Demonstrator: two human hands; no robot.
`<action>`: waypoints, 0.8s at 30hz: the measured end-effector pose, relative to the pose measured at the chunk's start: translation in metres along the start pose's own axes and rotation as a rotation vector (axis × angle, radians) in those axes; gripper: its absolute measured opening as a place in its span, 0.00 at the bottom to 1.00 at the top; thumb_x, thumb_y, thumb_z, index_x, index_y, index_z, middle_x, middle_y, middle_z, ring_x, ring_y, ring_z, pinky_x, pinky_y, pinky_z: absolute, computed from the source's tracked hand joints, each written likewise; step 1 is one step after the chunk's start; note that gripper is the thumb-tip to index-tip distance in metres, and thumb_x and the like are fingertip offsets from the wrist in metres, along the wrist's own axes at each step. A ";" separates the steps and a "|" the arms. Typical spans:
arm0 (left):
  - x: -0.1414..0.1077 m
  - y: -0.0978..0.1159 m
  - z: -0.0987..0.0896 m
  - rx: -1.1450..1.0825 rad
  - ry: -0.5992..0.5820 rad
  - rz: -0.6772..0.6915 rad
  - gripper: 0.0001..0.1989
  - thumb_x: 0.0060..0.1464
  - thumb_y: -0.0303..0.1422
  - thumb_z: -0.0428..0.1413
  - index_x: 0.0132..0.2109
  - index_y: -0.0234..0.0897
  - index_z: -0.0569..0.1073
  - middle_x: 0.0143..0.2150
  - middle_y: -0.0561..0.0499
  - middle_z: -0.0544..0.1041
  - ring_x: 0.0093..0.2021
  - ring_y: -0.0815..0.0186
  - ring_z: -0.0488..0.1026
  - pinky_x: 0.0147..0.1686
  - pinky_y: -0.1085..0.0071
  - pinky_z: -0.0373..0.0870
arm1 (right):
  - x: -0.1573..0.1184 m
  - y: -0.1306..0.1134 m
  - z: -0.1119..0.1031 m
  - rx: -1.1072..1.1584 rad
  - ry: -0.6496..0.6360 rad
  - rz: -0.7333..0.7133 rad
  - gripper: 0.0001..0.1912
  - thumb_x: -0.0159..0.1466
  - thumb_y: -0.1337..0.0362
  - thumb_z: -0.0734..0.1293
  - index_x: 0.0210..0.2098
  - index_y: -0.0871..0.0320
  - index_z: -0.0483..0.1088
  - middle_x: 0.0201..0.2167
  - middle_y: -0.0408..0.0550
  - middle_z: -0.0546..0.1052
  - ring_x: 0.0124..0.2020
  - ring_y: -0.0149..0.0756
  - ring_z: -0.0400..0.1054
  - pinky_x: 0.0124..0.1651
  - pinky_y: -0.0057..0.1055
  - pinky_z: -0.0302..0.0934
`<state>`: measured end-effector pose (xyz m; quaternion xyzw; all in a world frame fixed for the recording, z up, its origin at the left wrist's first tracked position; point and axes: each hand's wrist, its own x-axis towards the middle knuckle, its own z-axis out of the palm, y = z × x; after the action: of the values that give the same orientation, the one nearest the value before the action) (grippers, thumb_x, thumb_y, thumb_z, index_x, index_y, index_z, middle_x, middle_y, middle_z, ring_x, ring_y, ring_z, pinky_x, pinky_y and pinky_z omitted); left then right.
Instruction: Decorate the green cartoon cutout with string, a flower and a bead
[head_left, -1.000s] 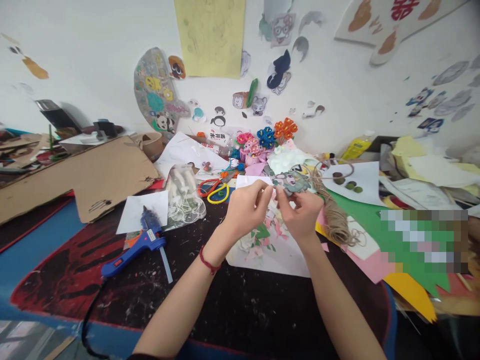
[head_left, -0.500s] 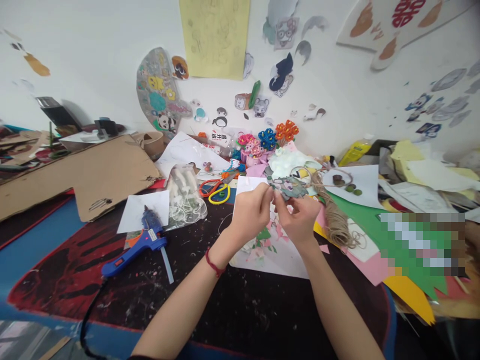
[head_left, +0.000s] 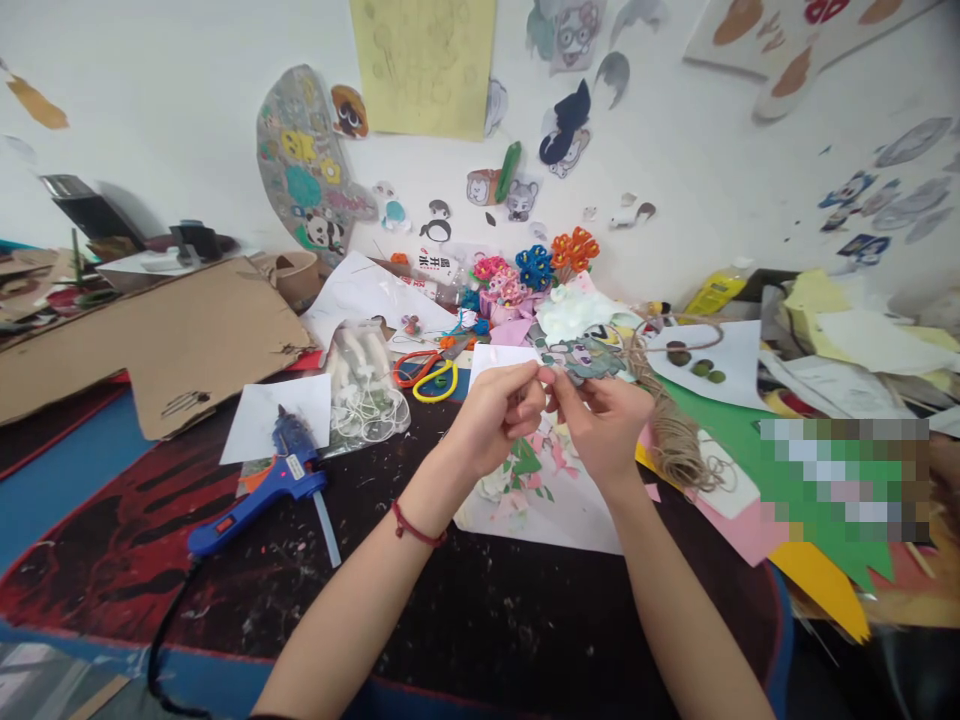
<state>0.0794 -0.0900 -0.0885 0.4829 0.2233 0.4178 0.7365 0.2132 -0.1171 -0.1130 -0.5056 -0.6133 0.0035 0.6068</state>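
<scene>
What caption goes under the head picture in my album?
Right hand holds a greyish cutout, left hand close beside it, paper scraps on a white sheet.

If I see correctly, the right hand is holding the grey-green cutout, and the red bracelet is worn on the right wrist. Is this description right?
Not quite: the red bracelet is on the wrist of the left hand, as the head view shows. The right hand is indeed holding the grey-green cutout.

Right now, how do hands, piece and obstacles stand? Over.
Right hand pinching grey-green cutout. Left hand by its edge, grip unclear. Scraps on white sheet below; blue glue gun off left, apart from both hands.
</scene>
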 end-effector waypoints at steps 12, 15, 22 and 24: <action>-0.004 -0.002 -0.011 1.262 0.023 0.671 0.18 0.64 0.32 0.51 0.59 0.34 0.61 0.43 0.46 0.77 0.39 0.64 0.74 0.40 0.68 0.69 | 0.008 0.001 -0.006 0.182 0.045 0.298 0.19 0.59 0.60 0.72 0.16 0.58 0.64 0.11 0.38 0.64 0.13 0.26 0.56 0.17 0.27 0.49; -0.005 0.001 -0.015 1.465 -0.065 0.770 0.15 0.66 0.27 0.44 0.58 0.34 0.63 0.47 0.44 0.77 0.45 0.61 0.74 0.43 0.66 0.69 | 0.010 0.005 -0.007 0.249 0.033 0.331 0.18 0.59 0.62 0.72 0.17 0.59 0.65 0.11 0.39 0.65 0.12 0.26 0.57 0.17 0.26 0.49; -0.004 0.001 -0.019 1.891 -0.045 1.122 0.11 0.66 0.23 0.44 0.51 0.31 0.67 0.39 0.47 0.77 0.35 0.65 0.71 0.35 0.68 0.64 | 0.012 0.005 -0.009 0.285 -0.041 0.338 0.22 0.59 0.62 0.72 0.15 0.58 0.60 0.10 0.38 0.63 0.12 0.23 0.54 0.16 0.25 0.46; -0.005 0.001 -0.019 1.938 0.022 1.236 0.07 0.66 0.24 0.46 0.46 0.31 0.69 0.33 0.50 0.75 0.30 0.66 0.69 0.31 0.69 0.62 | 0.012 0.003 -0.010 0.282 -0.078 0.345 0.23 0.59 0.62 0.72 0.15 0.58 0.58 0.10 0.38 0.63 0.12 0.23 0.54 0.16 0.25 0.45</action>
<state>0.0628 -0.0839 -0.0963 0.8701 0.1821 0.3646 -0.2771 0.2255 -0.1145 -0.1035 -0.5127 -0.5342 0.2122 0.6377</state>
